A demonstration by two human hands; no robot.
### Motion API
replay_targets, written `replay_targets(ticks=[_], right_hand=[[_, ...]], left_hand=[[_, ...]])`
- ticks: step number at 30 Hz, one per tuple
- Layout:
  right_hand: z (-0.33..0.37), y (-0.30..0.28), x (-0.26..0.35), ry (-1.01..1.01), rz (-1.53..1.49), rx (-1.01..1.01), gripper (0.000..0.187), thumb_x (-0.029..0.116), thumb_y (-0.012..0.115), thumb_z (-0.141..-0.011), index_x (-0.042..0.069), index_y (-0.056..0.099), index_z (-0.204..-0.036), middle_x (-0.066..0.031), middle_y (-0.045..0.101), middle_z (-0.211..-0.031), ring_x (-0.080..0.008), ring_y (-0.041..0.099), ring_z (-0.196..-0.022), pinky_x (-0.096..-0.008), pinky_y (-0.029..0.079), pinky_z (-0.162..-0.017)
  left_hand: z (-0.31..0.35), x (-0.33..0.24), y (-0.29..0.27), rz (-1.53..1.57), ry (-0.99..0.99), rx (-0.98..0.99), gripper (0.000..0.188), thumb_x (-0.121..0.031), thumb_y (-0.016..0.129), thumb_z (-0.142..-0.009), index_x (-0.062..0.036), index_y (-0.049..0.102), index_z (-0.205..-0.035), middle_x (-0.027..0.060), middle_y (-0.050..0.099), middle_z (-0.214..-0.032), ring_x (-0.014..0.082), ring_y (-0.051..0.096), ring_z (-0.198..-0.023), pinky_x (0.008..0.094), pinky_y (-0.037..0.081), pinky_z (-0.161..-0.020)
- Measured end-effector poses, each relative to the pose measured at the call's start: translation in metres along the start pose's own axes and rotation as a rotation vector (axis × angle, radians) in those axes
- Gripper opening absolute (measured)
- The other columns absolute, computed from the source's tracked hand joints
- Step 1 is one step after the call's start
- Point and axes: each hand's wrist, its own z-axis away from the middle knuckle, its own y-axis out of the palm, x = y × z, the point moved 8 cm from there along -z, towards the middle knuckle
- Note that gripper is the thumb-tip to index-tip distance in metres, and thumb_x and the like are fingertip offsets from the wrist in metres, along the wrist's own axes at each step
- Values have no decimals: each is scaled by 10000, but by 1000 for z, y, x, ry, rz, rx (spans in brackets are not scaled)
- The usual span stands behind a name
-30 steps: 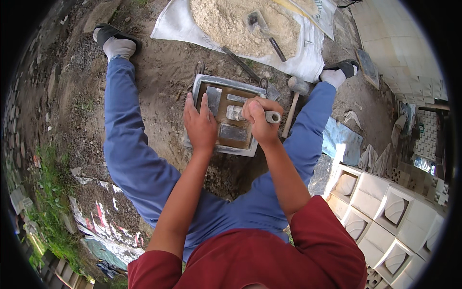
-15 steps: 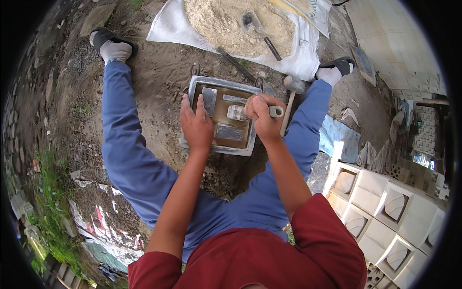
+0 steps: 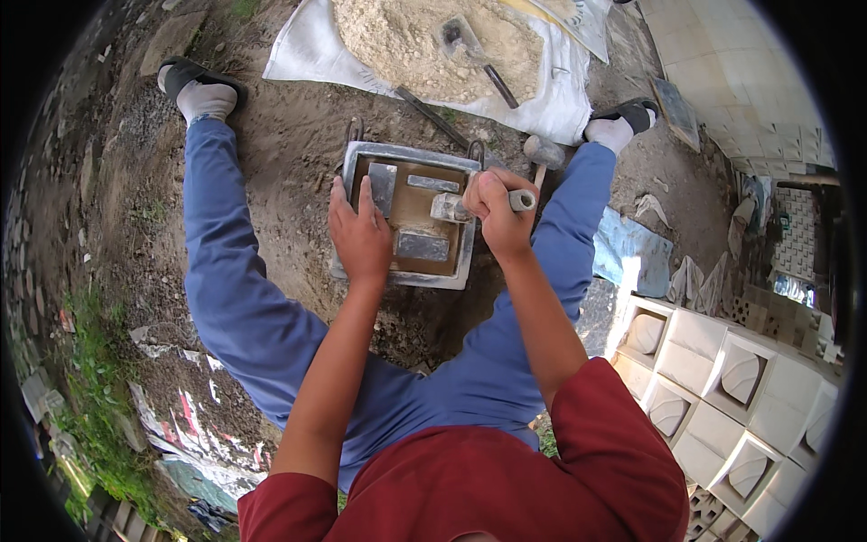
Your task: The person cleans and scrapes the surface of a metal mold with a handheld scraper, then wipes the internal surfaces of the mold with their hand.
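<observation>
Between my legs on the ground lies a rectangular grey mould [image 3: 404, 278] with a raised rim, brown material inside and several flat grey metal blocks. My left hand [image 3: 363, 237] rests over its left rim, fingers stretched out and apart, fingertips beside the upright grey block [image 3: 382, 188]. Wrapped in a fist, my right hand [image 3: 498, 215] grips a short tool with a pale blunt head [image 3: 448, 209] and a tubular handle end [image 3: 521, 200]. That head sits inside the mould on the right, between the narrow upper block [image 3: 433, 183] and the wider lower block [image 3: 423, 246]; its exact kind is unclear.
A mallet [image 3: 545, 152] lies right of the mould, its handle partly behind my right hand. Beyond are a dark bar [image 3: 432, 116] and a white sack [image 3: 312, 56] heaped with pale powder [image 3: 388, 32], holding a scoop [image 3: 461, 38]. Pale hollow blocks [image 3: 691, 357] stand stacked at right.
The tool in my right hand has shifted slightly rightward within the mould. My left hand stays at the left rim. The whole view has moved a little.
</observation>
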Motion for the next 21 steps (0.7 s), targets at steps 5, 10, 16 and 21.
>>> replay_targets(ticks=[5, 10, 16, 21], right_hand=[[3, 2, 1, -87, 114, 33, 414, 95, 506, -1028, 28, 428, -627, -16, 436, -579, -95, 362, -541, -310, 302, -519], [13, -5, 13, -78, -6, 9, 413, 101, 520, -1026, 17, 442, -629, 4, 443, -581, -71, 372, -556, -301, 293, -519], [11, 0, 3, -35, 3, 8, 405, 89, 524, -1029, 19, 440, -638, 0, 459, -592, -73, 377, -548, -303, 298, -518], [14, 2, 0, -83, 146, 7, 421, 97, 522, -1030, 24, 439, -624, 1, 458, -590, -77, 380, -541, -309, 297, -512]], left_hand=[[-1, -2, 1, 0, -1, -8, 549, -92, 618, -927, -124, 568, -1472, 258, 425, -1569, 434, 437, -1426, 529, 383, -1149], [-1, -4, 2, 6, 11, 1, 549, -96, 608, -936, -130, 563, -1482, 257, 427, -1569, 431, 432, -1431, 533, 377, -1155], [0, 0, 2, 11, -6, 15, 556, -107, 611, -939, -134, 555, -1491, 250, 410, -1588, 429, 418, -1443, 533, 357, -1171], [1, -4, 2, 43, 12, 15, 556, -112, 607, -944, -137, 554, -1497, 246, 404, -1594, 429, 417, -1444, 531, 353, -1175]])
